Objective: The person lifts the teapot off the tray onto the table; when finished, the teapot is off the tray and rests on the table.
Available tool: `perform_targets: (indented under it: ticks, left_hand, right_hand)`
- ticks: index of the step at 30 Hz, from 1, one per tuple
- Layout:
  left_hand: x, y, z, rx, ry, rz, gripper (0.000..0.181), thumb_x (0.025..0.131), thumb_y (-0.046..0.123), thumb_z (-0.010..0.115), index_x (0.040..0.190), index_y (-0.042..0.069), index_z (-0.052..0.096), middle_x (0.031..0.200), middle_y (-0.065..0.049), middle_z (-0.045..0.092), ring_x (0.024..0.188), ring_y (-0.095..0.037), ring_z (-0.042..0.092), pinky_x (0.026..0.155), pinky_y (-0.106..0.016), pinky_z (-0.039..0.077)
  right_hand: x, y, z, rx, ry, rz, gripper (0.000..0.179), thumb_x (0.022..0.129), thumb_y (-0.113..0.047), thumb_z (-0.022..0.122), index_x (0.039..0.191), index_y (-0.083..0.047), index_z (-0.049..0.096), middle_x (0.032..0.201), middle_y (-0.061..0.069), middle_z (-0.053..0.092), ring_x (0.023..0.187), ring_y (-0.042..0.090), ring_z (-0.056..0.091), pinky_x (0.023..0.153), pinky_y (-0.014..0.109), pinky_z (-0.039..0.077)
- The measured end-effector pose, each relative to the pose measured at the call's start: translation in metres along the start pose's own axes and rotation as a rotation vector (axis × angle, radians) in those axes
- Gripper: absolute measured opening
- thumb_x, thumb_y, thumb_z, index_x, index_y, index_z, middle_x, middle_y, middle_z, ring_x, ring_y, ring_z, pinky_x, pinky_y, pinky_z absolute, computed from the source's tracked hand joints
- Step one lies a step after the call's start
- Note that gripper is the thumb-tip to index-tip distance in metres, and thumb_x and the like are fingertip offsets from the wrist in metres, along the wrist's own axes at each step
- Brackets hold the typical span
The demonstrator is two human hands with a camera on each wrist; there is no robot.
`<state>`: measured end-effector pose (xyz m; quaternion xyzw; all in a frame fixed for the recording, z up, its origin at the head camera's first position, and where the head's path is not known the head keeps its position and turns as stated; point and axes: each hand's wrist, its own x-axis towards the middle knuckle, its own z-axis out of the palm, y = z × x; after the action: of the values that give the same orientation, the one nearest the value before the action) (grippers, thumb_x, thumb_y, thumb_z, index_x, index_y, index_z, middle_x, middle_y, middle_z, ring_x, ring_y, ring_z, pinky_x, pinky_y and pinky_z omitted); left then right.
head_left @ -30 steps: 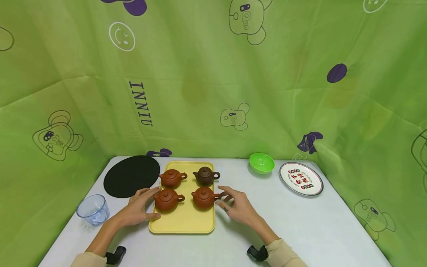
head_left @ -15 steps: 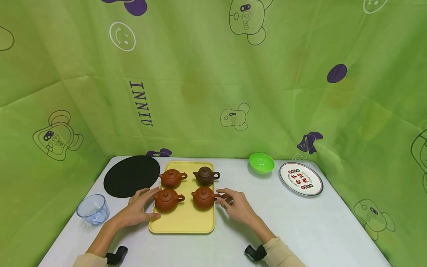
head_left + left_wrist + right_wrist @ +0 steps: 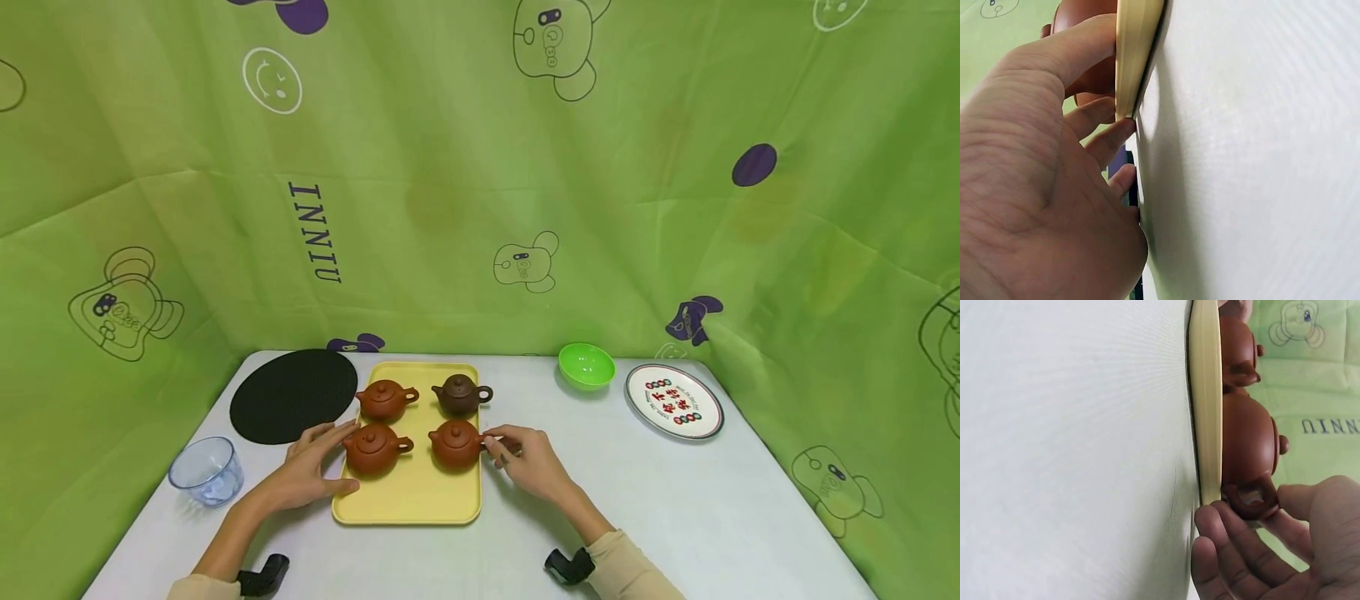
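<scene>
A yellow tray (image 3: 406,502) carries several small teapots. At its front right sits a reddish-brown teapot (image 3: 453,447), its handle toward my right hand (image 3: 534,463). The thumb and index finger pinch that handle (image 3: 1266,495) in the right wrist view, with the other fingers beside the tray's rim. My left hand (image 3: 302,477) rests at the tray's left edge, thumb over the rim and fingers spread along the side, next to the front-left reddish-brown teapot (image 3: 373,451). Behind stand another reddish-brown teapot (image 3: 383,402) and a dark brown teapot (image 3: 459,396).
A round black mat (image 3: 294,397) lies at the back left, with a clear bluish glass bowl (image 3: 206,471) in front of it. A green bowl (image 3: 587,367) and a white plate with red lettering (image 3: 673,402) stand at the back right. Green printed cloth (image 3: 450,167) surrounds the white table.
My right hand has moved slightly left and its thumb and index finger have closed on the front-right teapot's handle. The left hand and the teapots have stayed in place.
</scene>
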<state>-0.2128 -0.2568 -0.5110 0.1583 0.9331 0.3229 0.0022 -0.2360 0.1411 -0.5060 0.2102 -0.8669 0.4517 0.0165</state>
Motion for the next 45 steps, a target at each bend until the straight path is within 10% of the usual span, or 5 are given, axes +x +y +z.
perform_targets:
  ticks: [45]
  left_hand:
    - [-0.0018, -0.005, 0.0046, -0.053, 0.013, -0.023, 0.089, 0.078, 0.038, 0.091, 0.155, 0.015, 0.054, 0.159, -0.025, 0.049, 0.149, -0.052, 0.028, 0.107, -0.078, 0.025]
  right_hand:
    - [0.0009, -0.0012, 0.0004, 0.182, 0.075, 0.148, 0.02, 0.104, -0.025, 0.069, 0.113, -0.014, 0.083, 0.096, 0.015, 0.082, 0.074, 0.024, 0.075, 0.053, 0.027, 0.056]
